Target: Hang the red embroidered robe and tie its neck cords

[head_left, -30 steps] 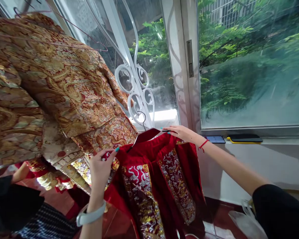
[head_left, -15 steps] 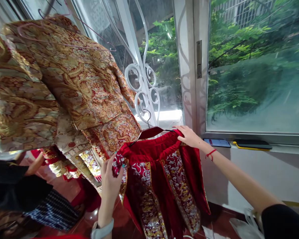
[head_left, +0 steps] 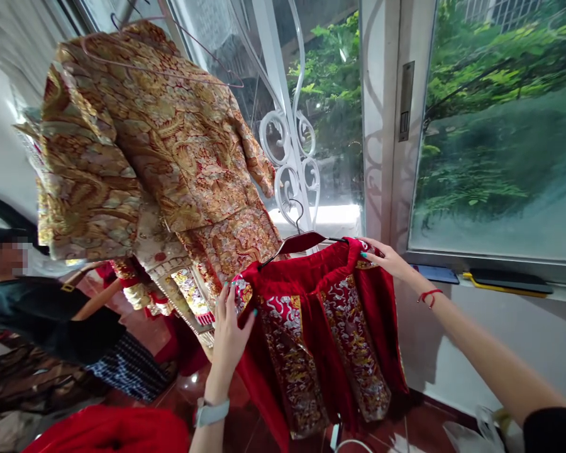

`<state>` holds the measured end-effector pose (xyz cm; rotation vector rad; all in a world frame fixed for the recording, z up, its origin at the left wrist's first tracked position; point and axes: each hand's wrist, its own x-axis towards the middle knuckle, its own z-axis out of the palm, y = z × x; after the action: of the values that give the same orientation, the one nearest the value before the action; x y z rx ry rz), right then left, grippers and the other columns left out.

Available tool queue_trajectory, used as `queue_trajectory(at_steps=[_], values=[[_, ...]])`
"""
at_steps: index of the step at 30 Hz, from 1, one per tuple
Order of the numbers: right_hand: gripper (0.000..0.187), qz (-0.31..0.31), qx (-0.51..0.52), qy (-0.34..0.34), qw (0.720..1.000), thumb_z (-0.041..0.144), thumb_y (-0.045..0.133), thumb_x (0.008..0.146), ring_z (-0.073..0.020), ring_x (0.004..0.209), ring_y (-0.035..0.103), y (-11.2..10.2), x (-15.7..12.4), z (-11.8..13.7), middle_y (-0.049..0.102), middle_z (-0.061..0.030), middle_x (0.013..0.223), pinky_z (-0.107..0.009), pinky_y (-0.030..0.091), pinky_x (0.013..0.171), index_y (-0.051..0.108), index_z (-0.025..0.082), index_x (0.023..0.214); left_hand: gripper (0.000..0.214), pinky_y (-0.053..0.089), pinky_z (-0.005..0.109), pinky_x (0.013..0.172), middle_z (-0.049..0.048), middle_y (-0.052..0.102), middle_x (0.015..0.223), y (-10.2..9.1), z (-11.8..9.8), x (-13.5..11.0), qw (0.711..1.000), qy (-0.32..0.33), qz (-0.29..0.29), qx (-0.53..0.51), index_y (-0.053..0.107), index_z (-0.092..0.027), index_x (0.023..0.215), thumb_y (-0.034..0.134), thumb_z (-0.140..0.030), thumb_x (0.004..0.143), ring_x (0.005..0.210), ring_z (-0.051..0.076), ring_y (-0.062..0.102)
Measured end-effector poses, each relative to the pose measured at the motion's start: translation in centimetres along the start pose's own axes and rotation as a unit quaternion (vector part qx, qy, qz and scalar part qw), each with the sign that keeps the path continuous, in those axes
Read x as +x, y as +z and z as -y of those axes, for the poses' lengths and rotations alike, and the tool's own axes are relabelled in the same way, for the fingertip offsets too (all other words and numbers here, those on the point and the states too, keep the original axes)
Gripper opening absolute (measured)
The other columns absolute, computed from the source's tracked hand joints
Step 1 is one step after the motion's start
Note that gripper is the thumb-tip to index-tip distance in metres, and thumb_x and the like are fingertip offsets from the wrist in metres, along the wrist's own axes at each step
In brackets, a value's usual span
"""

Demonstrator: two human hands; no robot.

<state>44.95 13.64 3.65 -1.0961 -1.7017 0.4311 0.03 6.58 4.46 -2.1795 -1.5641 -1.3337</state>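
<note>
A red skirt with gold and silver embroidered panels hangs on a clip hanger in front of me. My left hand is at the left end of its waistband, thumb spread away from the fingers and fingertips against the fabric. At the opposite end, my right hand grips the waistband by the hanger's right clip. The hanger's hook rises against the white scrolled ironwork. Behind and to the left hangs a gold brocade jacket.
Two phones, a bluish one and a dark one with a yellow edge, lie on the windowsill. Another person in dark clothes is at the left by more garments. Red cloth is at the bottom left, a plastic bag at the lower right.
My view has swung left, shifting everything rightward. The left hand's thumb has spread from its fingers at the waistband. My right hand still grips the other end.
</note>
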Motion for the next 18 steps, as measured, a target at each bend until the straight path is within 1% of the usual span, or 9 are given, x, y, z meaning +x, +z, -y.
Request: queue_trajectory(at_steps=[1,3,6,8,11,13,15,16,18], values=[[0.054,-0.009,0.000,0.005,1.000,0.051,0.053,0.086,-0.0301,0.123,0.055,0.1,-0.1,-0.4,0.062,-0.0077,0.133,-0.047,0.039,0.109,0.058,0.022,0.131,0.063,0.029,0.050,0.117,0.0136,0.039,0.151,0.3,-0.5,-0.1,1.000,-0.006,-0.028,-0.004,0.035,-0.021,0.147,0.051,-0.020,0.086,0.142,0.028,0.033],[0.051,-0.015,-0.003,0.009,1.000,0.048,0.053,0.086,-0.0300,0.120,0.057,0.3,-0.4,-0.9,0.065,-0.0076,0.129,-0.046,0.041,0.108,0.061,0.021,0.128,0.060,0.030,0.044,0.118,0.0096,0.048,0.147,1.0,-1.5,-0.2,0.996,-0.021,-0.086,-0.022,0.039,-0.024,0.146,0.038,-0.009,0.088,0.139,0.022,0.040],[0.047,-0.003,-0.006,0.006,1.000,0.047,0.052,0.087,-0.0298,0.119,0.059,0.5,-0.6,-0.9,0.067,-0.0072,0.124,-0.046,0.042,0.107,0.065,0.021,0.124,0.058,0.031,0.042,0.118,0.0085,0.051,0.145,2.3,-2.7,-0.5,0.986,-0.039,-0.156,-0.039,0.040,-0.024,0.146,0.036,-0.009,0.090,0.139,0.021,0.042],[0.046,-0.004,0.000,0.007,1.000,0.048,0.050,0.088,-0.0300,0.119,0.059,0.4,-0.6,-0.7,0.068,-0.0076,0.123,-0.047,0.042,0.107,0.068,0.020,0.121,0.056,0.032,0.043,0.118,0.0104,0.048,0.147,3.3,-3.1,-1.1,0.983,-0.043,-0.174,-0.039,0.038,-0.022,0.147,0.034,-0.012,0.092,0.140,0.022,0.039],[0.049,-0.014,0.017,0.021,1.000,0.054,0.048,0.087,-0.0311,0.115,0.061,-0.1,-0.4,-0.5,0.071,-0.0087,0.118,-0.048,0.043,0.105,0.072,0.019,0.113,0.054,0.032,0.047,0.117,0.0132,0.044,0.150,4.3,-3.6,-2.2,0.987,-0.040,-0.154,-0.035,0.034,-0.021,0.148,0.032,-0.014,0.095,0.142,0.024,0.036],[0.050,-0.012,0.029,0.030,0.999,0.057,0.050,0.085,-0.0318,0.110,0.063,-0.5,0.0,-0.4,0.073,-0.0094,0.110,-0.048,0.045,0.102,0.074,0.018,0.106,0.054,0.031,0.051,0.117,0.0144,0.040,0.152,4.6,-4.2,-2.7,0.988,-0.023,-0.152,-0.024,0.033,-0.021,0.149,0.035,-0.016,0.094,0.143,0.026,0.033],[0.050,-0.007,0.041,0.034,0.999,0.060,0.053,0.081,-0.0318,0.105,0.064,-0.8,0.5,-0.3,0.075,-0.0093,0.102,-0.047,0.047,0.098,0.076,0.019,0.097,0.054,0.030,0.053,0.117,0.0145,0.040,0.152,4.6,-5.2,-2.6,0.988,0.032,-0.151,-0.005,0.037,-0.021,0.146,0.041,-0.015,0.092,0.143,0.028,0.032],[0.049,-0.005,0.048,0.037,0.998,0.060,0.055,0.079,-0.0317,0.103,0.064,-0.9,0.9,-0.2,0.075,-0.0089,0.099,-0.046,0.047,0.096,0.076,0.019,0.093,0.052,0.029,0.053,0.117,0.0139,0.043,0.149,4.6,-5.7,-2.3,0.988,0.068,-0.135,0.008,0.041,-0.022,0.143,0.043,-0.014,0.091,0.143,0.028,0.033],[0.046,-0.001,0.059,0.043,0.997,0.061,0.057,0.076,-0.0307,0.098,0.064,-1.0,1.9,0.0,0.074,-0.0077,0.090,-0.042,0.049,0.091,0.075,0.019,0.084,0.049,0.028,0.054,0.117,0.0120,0.050,0.143,4.8,-6.6,-1.1,0.989,0.129,-0.066,0.040,0.047,-0.022,0.138,0.045,-0.013,0.090,0.141,0.029,0.035]])
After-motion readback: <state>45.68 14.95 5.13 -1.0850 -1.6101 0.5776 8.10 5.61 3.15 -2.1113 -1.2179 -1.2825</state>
